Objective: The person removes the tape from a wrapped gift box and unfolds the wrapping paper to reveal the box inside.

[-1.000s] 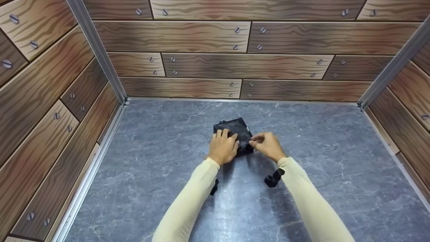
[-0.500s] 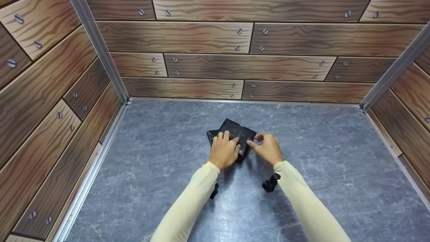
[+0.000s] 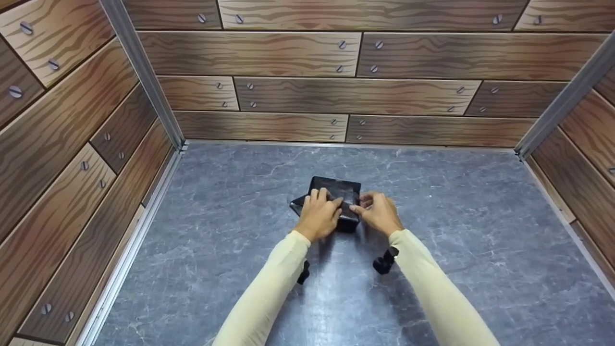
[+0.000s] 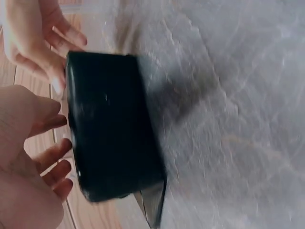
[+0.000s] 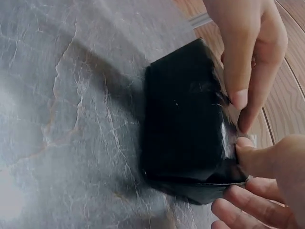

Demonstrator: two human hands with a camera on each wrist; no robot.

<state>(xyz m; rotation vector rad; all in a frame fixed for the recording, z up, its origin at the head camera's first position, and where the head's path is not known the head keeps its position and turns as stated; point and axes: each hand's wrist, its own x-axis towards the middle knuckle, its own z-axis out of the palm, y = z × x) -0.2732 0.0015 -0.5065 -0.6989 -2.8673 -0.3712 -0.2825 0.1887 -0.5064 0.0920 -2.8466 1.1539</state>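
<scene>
Your right hand (image 3: 383,214) pinches, left hand (image 3: 318,216) touches the shiny black film-wrapped box (image 3: 347,190) mid-frame; likely light, slippery, so grip edges.

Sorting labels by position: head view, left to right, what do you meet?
Left wood-patterned wall, left metal post, left hand, right hand, right metal post, right wood-patterned wall. Black box omitted: overlaps left hand.

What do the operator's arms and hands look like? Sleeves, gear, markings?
Left sleeve and right sleeve: long, plain pale yellow, reaching the wrists. Left hand and right hand: bare, no gloves. A small, blocky black camera sits at the inner side of each wrist. No cables or printed markings visible.
</scene>
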